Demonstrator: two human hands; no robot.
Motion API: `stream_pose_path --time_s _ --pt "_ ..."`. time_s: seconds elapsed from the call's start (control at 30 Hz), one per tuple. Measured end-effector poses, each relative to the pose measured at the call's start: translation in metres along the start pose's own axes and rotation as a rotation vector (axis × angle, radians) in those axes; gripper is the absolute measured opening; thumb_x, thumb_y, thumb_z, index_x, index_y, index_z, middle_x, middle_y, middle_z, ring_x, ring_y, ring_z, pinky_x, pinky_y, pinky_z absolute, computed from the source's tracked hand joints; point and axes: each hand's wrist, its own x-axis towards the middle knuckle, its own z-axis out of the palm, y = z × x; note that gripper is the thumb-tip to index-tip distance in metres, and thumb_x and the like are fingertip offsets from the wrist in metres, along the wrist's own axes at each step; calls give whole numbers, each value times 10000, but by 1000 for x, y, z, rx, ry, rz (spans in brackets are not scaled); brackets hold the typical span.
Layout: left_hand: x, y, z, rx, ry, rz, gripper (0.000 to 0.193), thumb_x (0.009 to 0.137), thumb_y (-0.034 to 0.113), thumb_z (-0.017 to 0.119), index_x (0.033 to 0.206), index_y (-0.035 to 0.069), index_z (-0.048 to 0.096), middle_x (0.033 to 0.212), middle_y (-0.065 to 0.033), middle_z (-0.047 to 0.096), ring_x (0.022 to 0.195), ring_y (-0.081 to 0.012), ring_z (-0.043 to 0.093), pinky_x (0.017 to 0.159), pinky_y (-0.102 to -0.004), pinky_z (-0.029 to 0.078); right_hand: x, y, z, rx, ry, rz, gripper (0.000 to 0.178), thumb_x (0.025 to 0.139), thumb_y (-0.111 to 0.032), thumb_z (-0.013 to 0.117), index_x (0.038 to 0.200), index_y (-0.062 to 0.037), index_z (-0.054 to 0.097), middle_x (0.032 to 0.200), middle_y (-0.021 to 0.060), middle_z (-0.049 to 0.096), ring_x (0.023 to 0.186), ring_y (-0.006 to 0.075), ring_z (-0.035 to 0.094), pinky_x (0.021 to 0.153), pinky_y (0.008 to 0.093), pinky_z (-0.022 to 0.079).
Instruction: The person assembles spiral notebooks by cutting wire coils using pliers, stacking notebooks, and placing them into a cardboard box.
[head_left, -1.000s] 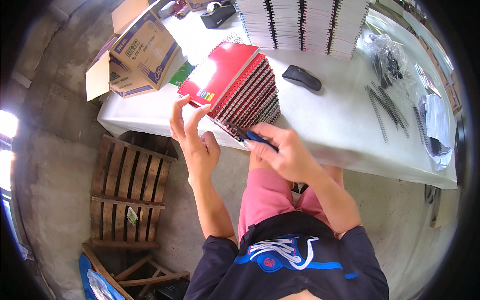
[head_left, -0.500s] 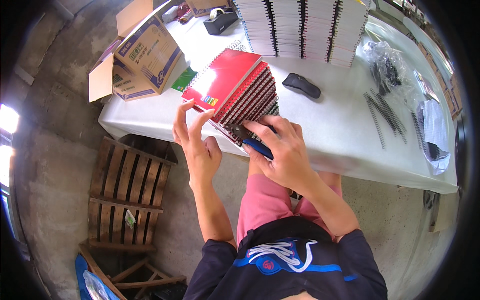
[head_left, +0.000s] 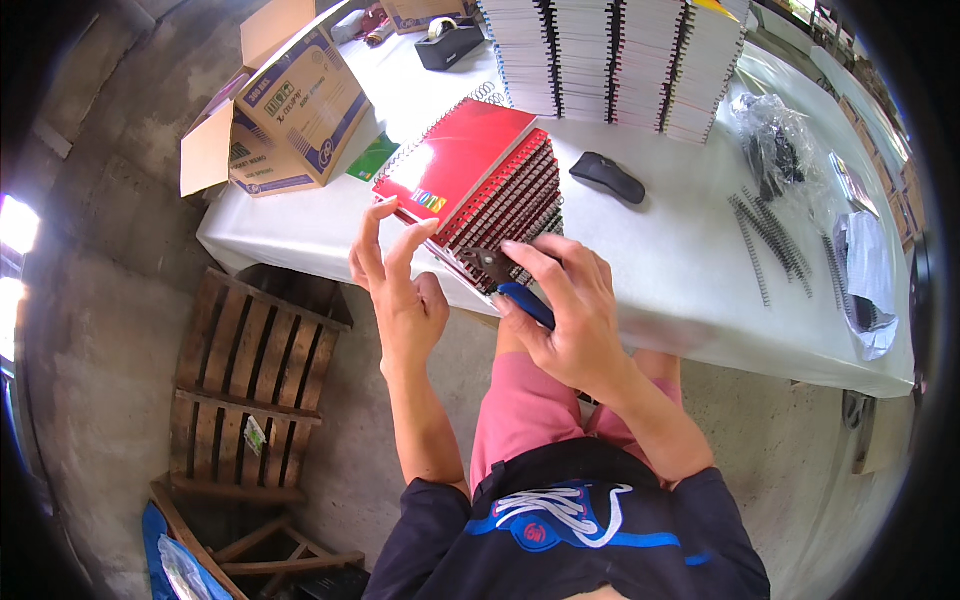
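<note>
Currently, right hand (head_left: 578, 325), mostly closed, is gripping blue-handled pliers (head_left: 525, 303) against wire bindings (head_left: 512, 200); left hand (head_left: 405, 308), half open, empty, is touching red notebook stack (head_left: 462, 150), apparently steadying it; stack is sitting by table's (head_left: 680, 240) near edge, likely for reach; taller stacks (head_left: 638, 70) are standing far.

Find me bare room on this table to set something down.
The widest free patch of table lies between the red notebooks, black oblong object and loose black coils; a smaller one fronts the cardboard box. It's crowded at the tall bound stacks and the notebooks' near corner, where the right hand holds a blue-handled tool.
</note>
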Motion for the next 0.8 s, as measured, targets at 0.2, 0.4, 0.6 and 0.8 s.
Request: stream_pose_path --time_s 0.2,0.4,0.6,0.8 --pt "0 0 2 -11 2 0 637 564 -150 393 1151 65 516 1303 -211 402 1282 -391 371 1076 -521 280 4 -3 4 -103 -61 -28 365 815 -268 657 1142 -134 563 1024 84 544 913 255 556 805 390 414" --pt "-3 -2 2 9 15 14 632 558 -141 397 1143 64 517 1294 -212 404 1276 -389 371 1077 -525 280 8 -6 -9 1028 -579 770 269 859 -236 618 1082 -99 557 1012 98 562 856 247 599 656 347 471" --pt "0 -7 -4 -139 15 3 619 595 -58 467 1196 90 476 1333 -198 377 1310 -382 325 1093 -522 221 -8 5 -4 485 -267 306 340 849 -256 627 1133 -85 551 1072 140 555 997 287 564 795 388 444" --pt "8 -37 7 -962 387 -572 670 784 237 557 1394 141 296 1433 -134 312 1342 -293 298 1070 -464 213 -59 119 -80 -640 -278 371 457 874 -409 567 1271 -188 517 1202 103 507 1138 304 482 972 535 285"
